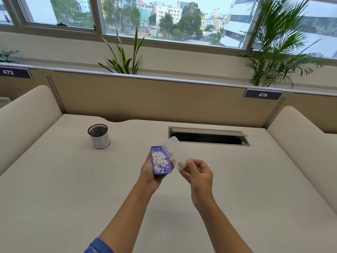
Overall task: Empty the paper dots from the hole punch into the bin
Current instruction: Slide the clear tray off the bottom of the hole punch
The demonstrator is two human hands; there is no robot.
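My left hand (150,173) holds a purple hole punch (161,160) upside down above the desk, its underside facing up and covered with many white paper dots (160,161). My right hand (197,173) pinches the clear plastic base cover (176,152), which is lifted off and tilted up just right of the punch. The bin (99,136), a black mesh cup wrapped in white paper marked "BIN", stands upright on the desk to the far left of both hands.
The beige desk (63,179) has a cable slot with a raised flap (208,136) at the back right. Padded side dividers (23,115) flank the desk, and a partition panel (145,99) closes the back.
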